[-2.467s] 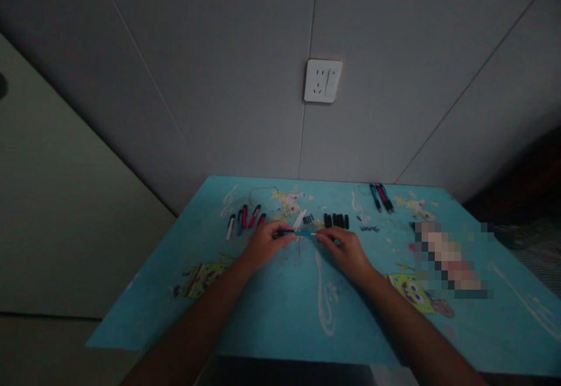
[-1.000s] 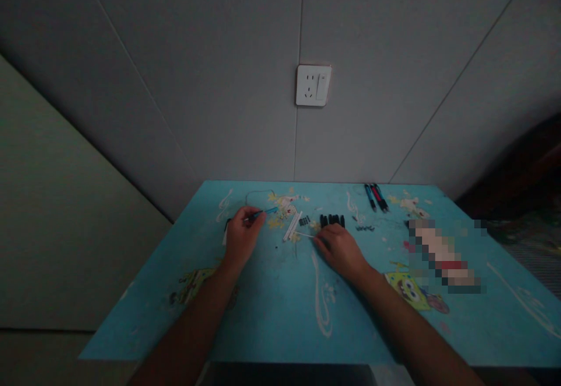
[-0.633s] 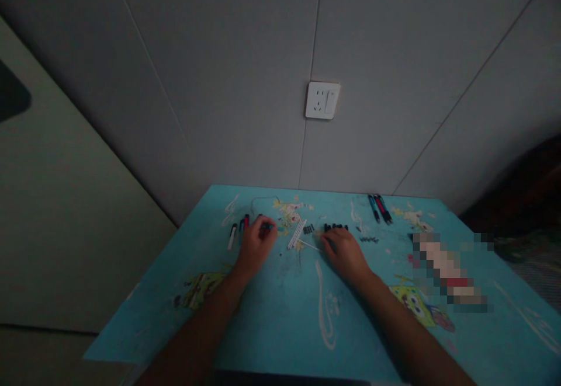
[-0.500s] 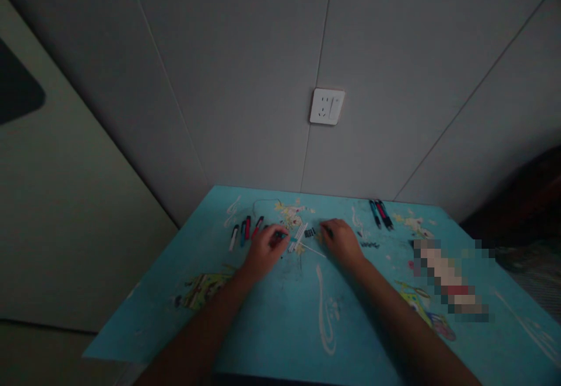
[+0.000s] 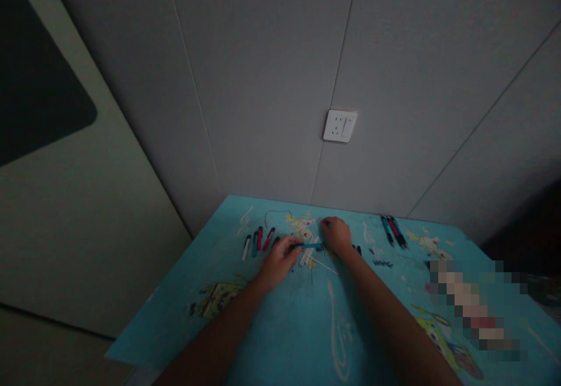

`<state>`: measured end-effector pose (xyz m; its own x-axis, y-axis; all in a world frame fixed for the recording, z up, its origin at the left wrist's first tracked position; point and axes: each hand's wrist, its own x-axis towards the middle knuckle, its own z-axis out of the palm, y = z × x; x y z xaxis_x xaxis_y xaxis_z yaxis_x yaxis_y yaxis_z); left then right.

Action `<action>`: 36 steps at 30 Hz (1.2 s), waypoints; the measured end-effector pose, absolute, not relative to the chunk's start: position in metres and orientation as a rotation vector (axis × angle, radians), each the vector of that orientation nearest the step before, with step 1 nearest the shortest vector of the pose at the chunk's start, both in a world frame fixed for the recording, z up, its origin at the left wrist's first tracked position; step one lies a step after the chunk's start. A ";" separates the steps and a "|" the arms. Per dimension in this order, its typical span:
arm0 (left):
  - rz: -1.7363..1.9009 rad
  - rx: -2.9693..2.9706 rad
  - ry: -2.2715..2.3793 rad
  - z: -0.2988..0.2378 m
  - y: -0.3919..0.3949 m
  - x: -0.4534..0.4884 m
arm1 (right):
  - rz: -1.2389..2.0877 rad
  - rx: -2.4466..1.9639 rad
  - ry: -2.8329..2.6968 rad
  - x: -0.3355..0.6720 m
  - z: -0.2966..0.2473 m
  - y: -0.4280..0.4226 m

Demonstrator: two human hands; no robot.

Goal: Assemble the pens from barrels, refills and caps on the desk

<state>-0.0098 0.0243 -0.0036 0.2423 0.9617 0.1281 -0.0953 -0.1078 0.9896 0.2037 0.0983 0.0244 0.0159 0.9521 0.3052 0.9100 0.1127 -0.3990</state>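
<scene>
My left hand (image 5: 280, 259) pinches a thin blue pen barrel (image 5: 311, 246) that points right, just above the turquoise cartoon-print table (image 5: 280, 327). My right hand (image 5: 336, 235) lies knuckles up beyond the barrel's tip, fingers curled down over small parts near the far middle of the table; what they touch is hidden. White refill tubes (image 5: 309, 251) lie under the barrel, and one thin white refill (image 5: 325, 267) lies loose to their right. A few black pieces (image 5: 358, 250) peek out right of my right wrist.
A row of red, blue and white pen parts (image 5: 258, 240) lies left of my left hand. Assembled pens (image 5: 393, 231) sit at the far right, small black springs (image 5: 382, 263) below them. A grey wall with a white socket (image 5: 339, 126) stands right behind the table.
My left hand carried the blue barrel out to the left, then back to the middle. My right hand let go of the white refill and reached farther back. The camera tilted upward.
</scene>
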 end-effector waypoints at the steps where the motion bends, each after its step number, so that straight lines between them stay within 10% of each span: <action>1: 1.154 1.281 0.853 -0.004 0.026 -0.010 | 0.121 -1.772 -1.895 0.205 0.028 0.094; 12: 1.067 0.788 0.105 0.019 -0.004 -0.011 | 0.295 -1.268 -1.724 0.204 0.043 -0.026; 36: 0.888 0.841 0.184 0.020 -0.008 -0.003 | 0.036 -0.875 -1.758 0.198 0.056 -0.072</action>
